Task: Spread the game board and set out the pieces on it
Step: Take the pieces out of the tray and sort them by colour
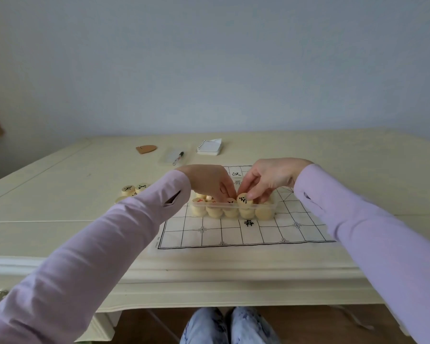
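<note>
On the cream counter the board lies spread, the piece box on it, likely for easy reach. The right grip pinches 1 black-marked piece; the left grip digs inside, its hold unclear.

Cream table, spiral notepad near its far edge, pen left of it, brown wooden shape, pale wall

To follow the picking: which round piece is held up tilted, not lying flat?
The black-marked piece pinched by the right hand at the near rim of the clear tray; the others sit lower.
</note>
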Motion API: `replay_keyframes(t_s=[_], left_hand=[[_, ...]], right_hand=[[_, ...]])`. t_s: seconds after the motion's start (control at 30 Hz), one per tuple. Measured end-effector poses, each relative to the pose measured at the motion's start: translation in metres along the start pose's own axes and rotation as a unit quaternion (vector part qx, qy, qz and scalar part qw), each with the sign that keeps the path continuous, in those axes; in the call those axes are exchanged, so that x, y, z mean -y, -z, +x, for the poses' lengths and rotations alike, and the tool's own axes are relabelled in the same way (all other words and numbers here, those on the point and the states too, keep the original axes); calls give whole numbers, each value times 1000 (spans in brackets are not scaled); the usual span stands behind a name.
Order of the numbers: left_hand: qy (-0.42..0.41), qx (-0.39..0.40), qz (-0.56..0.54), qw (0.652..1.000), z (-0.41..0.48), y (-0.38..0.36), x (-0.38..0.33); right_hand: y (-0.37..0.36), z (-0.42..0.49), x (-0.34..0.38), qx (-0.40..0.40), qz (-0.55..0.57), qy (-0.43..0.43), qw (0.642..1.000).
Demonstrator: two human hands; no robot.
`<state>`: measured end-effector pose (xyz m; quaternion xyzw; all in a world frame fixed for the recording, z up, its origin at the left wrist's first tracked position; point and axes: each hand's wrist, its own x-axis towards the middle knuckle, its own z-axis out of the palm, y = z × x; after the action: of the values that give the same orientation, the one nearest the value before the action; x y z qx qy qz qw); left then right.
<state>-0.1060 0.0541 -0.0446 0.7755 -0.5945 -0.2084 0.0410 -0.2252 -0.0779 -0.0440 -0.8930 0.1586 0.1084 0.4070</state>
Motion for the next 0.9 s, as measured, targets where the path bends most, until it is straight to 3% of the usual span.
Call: replay_keyframes(t_s=[0.27,0.67,0.9], left_hand=[[1,-17,-20,1000,-1,-1,2],[58,-202,-102,972,-8,11,30],[76,-194,-106,972,-14,9,37]], right_hand=[[-1,5,2,5,-78,-11,997],[1,8,10,66,-169,-23,983],[0,9,7,82,-146,-9,986]])
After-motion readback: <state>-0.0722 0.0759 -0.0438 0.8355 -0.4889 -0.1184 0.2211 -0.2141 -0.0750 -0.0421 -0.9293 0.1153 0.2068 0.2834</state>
